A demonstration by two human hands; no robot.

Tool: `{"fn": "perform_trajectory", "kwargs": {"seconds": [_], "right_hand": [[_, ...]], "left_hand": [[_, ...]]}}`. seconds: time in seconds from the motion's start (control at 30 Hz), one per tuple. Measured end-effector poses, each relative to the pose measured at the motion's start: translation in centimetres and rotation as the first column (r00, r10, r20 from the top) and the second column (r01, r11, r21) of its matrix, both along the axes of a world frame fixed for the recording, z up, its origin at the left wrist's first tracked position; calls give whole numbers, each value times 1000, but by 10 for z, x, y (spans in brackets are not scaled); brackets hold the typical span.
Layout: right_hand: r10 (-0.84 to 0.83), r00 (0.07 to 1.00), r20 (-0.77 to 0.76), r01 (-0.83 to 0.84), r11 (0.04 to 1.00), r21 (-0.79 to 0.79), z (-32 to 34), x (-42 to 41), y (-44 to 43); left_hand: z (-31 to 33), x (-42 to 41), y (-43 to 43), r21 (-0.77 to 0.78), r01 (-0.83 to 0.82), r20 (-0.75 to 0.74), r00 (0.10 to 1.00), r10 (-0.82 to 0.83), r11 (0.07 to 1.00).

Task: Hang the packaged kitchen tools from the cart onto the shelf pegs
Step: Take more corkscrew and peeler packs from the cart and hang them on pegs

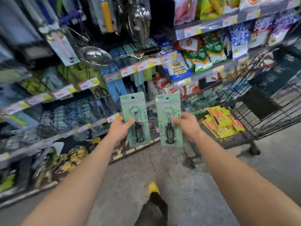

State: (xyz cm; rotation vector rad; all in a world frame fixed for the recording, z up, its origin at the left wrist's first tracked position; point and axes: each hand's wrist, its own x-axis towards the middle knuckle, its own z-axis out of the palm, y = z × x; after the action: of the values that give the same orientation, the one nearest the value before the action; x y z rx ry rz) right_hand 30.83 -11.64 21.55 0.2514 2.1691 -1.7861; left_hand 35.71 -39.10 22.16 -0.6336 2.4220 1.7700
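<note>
Two pale green carded corkscrew packs are held upright side by side, slightly apart, just left of the wire cart (pixel 254 101). The left pack (pixel 136 119) and the right pack (pixel 169 119) each show a metal corkscrew with a ring top under clear plastic. Yellow carded tools (pixel 223 123) lie heaped inside the cart's near left corner.
</note>
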Motion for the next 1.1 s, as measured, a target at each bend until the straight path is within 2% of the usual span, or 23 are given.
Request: {"fn": "perform_trajectory", "kwargs": {"seconds": [0.13,0.33,0.6,0.83,1.0,1.1], "right_hand": [[129,991,-32,-128,992,18,12,26,-68],[230,973,-17,-230,973,0,12,58,-174],[301,953,-22,-301,954,7,1,95,-317],[279,957,76,-280,960,-2,-41,110,-413],[262,959,108,-263,965,-7,-62,107,-442],[259,960,104,-260,966,1,-82,96,-448]], "left_hand": [[19,62,-59,-37,-94,4,996,94,995],[30,133,-151,-78,-223,16,974,225,972],[9,199,-283,-195,-278,30,957,289,941],[-36,202,-375,-171,-181,88,976,198,968],[-72,193,-398,-136,-111,107,986,126,984],[-100,185,-401,-133,-133,94,985,146,982]]}}
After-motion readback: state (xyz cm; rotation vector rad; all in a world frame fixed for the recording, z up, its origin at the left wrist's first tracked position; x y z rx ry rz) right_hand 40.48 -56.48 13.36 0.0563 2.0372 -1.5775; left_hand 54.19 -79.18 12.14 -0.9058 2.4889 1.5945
